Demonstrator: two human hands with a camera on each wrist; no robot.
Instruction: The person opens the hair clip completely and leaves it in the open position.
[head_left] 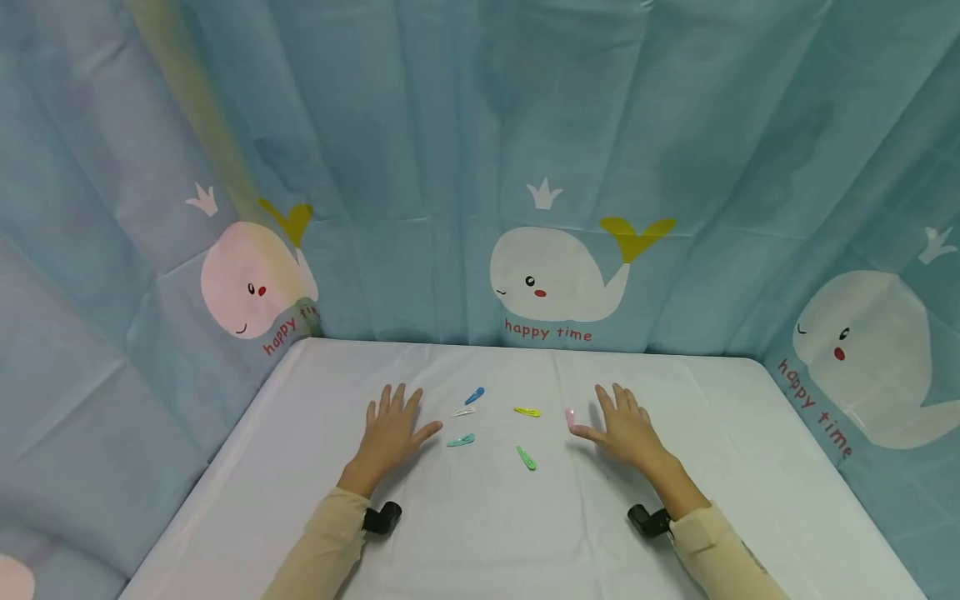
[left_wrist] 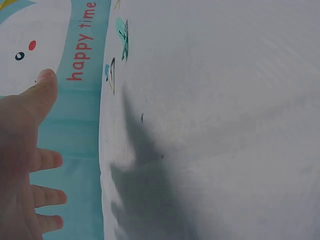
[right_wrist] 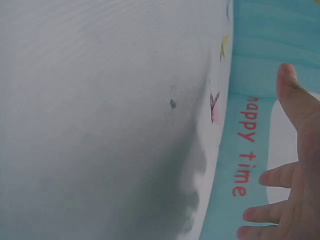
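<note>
Several snap hair clips lie scattered on the white table. A blue clip [head_left: 475, 396] and a white clip [head_left: 463, 412] are at the back, above a teal clip [head_left: 461, 440]. A yellow clip [head_left: 527, 412] lies mid-table, with a green clip [head_left: 526, 457] nearer the front. My left hand [head_left: 392, 432], fingers spread and holding nothing, is left of the teal clip. On the other side, my right hand [head_left: 626, 429] is likewise spread and empty; its thumb overlaps the end of the pink clip [head_left: 570, 417] in the head view. In the right wrist view that thumb is well apart from the pink clip [right_wrist: 215, 112].
The white tablecloth [head_left: 480, 533] covers the whole table. Blue curtains [head_left: 420, 167] with printed whales rise behind its back edge and along both sides. A small black camera is strapped on the left wrist [head_left: 382, 517] and another on the right wrist [head_left: 648, 521].
</note>
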